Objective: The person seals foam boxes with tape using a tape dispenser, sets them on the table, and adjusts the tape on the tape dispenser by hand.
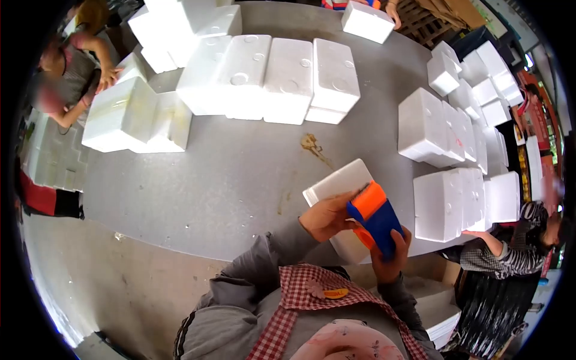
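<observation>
Along the worktop's [252,186] near edge, my left hand [327,217] and right hand [391,260] are holding the tool [381,223] over a box [341,181], fingers clamping it; I'm judging this a handling step, the next move calling for steadiness.

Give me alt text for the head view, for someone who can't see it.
A person's left hand and right hand hold a blue-and-orange handheld tool over a white foam box at the near edge of a gray table. More foam boxes stand around the tabletop, and a co-worker's hand is at one on the left.
</observation>
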A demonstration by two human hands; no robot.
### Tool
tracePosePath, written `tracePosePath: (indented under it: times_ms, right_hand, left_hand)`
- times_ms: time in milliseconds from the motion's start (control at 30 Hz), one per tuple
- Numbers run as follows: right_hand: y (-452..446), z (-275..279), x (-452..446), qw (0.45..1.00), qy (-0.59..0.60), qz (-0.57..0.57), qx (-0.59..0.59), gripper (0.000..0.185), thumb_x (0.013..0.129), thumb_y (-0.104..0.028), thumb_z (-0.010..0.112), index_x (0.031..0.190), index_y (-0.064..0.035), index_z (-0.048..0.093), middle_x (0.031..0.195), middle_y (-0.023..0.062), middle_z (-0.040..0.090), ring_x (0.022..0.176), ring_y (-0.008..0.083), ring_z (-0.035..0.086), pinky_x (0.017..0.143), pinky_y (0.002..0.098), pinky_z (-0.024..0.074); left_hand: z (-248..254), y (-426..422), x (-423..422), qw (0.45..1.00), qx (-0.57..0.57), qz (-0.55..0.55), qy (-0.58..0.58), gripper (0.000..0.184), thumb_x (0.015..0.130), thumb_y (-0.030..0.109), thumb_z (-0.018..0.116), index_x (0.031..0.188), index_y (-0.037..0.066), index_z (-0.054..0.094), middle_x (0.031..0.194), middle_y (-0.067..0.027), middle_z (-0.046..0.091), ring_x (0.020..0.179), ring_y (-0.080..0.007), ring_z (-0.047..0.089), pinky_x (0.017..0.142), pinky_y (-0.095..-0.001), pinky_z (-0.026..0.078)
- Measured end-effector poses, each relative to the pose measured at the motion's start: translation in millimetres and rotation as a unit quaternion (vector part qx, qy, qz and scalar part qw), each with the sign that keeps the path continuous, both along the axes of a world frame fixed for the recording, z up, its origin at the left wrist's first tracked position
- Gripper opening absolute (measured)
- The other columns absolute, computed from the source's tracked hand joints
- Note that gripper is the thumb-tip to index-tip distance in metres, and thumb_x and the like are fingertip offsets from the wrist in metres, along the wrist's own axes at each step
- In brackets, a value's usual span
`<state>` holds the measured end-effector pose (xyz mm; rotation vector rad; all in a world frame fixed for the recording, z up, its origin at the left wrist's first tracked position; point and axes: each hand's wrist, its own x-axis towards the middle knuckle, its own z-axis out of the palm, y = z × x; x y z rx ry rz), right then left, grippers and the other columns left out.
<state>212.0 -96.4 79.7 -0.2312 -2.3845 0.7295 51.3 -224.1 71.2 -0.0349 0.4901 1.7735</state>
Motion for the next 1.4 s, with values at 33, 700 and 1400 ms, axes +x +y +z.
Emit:
tracePosePath:
  times_ms: [33, 700, 1400]
  right_hand:
    - [0, 2, 2, 1.0, -0.008, 0.008, 0.02, 0.056, 0.057, 0.004, 0.066, 0.11, -0.0119, 0.056, 0.109, 0.0197, 0.046, 0.092, 0.0358, 0.053, 0.075, 0.0393, 0.0461]
    - [14, 49, -13, 0.964, -0.247, 0.026, 0.09, 0.044, 0.076, -0.02, 0.065, 0.118, -0.0137, 0.051, 0.097, 0.0178, 0.047, 0.078, 0.0366, 0.055, 0.064, 0.0418, 0.0462]
    - [57, -147, 146, 0.957, 0.034, -0.055, -0.284, 0.057, 0.076, -0.007, 0.052, 0.129, -0.001, 0.034, 0.117, 0.0169, 0.044, 0.107, 0.0296, 0.044, 0.091, 0.0368, 0.0363]
  left_hand:
    - [-9, 1, 2, 0.998, -0.037, 0.041, 0.031, 0.037, 0.089, 0.038, 0.049, 0.111, 0.009, 0.054, 0.093, -0.0001, 0.06, 0.079, -0.0096, 0.054, 0.068, -0.0237, 0.043]
    - [-136, 19, -104, 0.586, -0.523, -0.009, 0.619, 0.039, 0.076, 0.034, 0.062, 0.105, 0.01, 0.052, 0.091, -0.0166, 0.061, 0.09, -0.0334, 0.058, 0.075, -0.0407, 0.046]
    - [-78, 47, -9, 0.623, -0.253, 0.358, 0.647, 0.058, 0.089, 0.029, 0.041, 0.136, 0.001, 0.022, 0.139, -0.0191, 0.024, 0.122, -0.03, 0.033, 0.101, -0.0374, 0.024]
